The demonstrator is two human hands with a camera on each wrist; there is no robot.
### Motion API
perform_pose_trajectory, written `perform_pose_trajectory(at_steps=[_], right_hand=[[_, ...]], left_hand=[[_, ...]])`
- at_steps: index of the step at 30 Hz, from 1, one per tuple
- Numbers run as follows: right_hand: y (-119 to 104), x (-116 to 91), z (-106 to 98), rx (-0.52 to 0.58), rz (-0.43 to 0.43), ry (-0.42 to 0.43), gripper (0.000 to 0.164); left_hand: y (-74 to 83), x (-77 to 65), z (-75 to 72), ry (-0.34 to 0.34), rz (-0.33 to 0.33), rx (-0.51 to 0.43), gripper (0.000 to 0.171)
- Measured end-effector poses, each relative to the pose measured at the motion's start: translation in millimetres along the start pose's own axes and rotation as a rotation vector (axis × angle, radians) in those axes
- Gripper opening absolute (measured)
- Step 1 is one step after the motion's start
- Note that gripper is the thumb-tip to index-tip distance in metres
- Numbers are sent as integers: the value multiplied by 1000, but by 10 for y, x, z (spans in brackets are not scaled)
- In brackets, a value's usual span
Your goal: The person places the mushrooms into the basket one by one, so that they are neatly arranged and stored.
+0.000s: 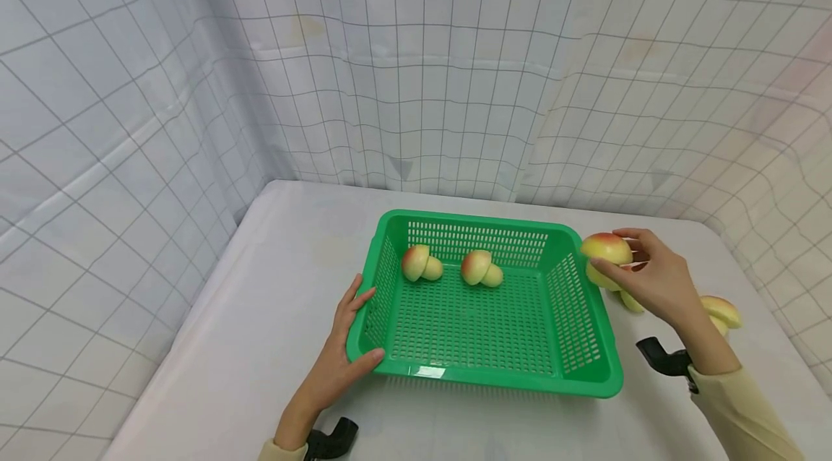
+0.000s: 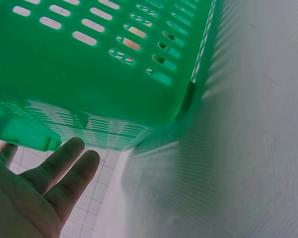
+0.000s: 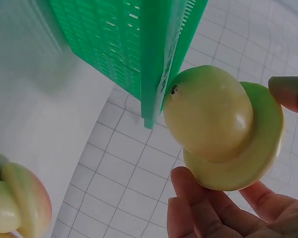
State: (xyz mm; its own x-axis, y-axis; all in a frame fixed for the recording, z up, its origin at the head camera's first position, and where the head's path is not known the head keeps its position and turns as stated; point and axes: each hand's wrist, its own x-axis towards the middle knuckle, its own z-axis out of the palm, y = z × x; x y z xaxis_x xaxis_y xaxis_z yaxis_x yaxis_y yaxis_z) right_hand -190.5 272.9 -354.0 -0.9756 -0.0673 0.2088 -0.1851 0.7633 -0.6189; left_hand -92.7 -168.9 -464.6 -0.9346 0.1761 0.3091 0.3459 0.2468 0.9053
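Note:
A green plastic basket (image 1: 477,331) stands on the white table. My right hand (image 1: 659,280) pinches a yellow toy mushroom (image 1: 604,249) with a reddish cap, just outside the basket's right rim. In the right wrist view, thumb and fingers grip the cap's edge, and the rounded stem (image 3: 208,114) points toward the camera. At the basket's left front corner, my left hand (image 1: 331,363) rests with fingers spread and the thumb at the front rim. Inside lie two similar mushrooms, one at left (image 1: 416,262) and another near the middle (image 1: 477,267).
More mushrooms lie on the table right of the basket: one (image 1: 632,300) partly hidden behind my right hand, another (image 1: 720,311) beyond my wrist. White cloth walls with a grid pattern (image 1: 422,85) surround the table (image 1: 260,316) at the back and sides.

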Motion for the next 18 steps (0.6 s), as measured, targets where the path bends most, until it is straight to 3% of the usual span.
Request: perform_pose_trajectory(at_steps=[18], right_hand=[[-248, 222, 115, -48, -110, -160, 60]], left_hand=[[-11, -6, 5, -4, -7, 19, 77]])
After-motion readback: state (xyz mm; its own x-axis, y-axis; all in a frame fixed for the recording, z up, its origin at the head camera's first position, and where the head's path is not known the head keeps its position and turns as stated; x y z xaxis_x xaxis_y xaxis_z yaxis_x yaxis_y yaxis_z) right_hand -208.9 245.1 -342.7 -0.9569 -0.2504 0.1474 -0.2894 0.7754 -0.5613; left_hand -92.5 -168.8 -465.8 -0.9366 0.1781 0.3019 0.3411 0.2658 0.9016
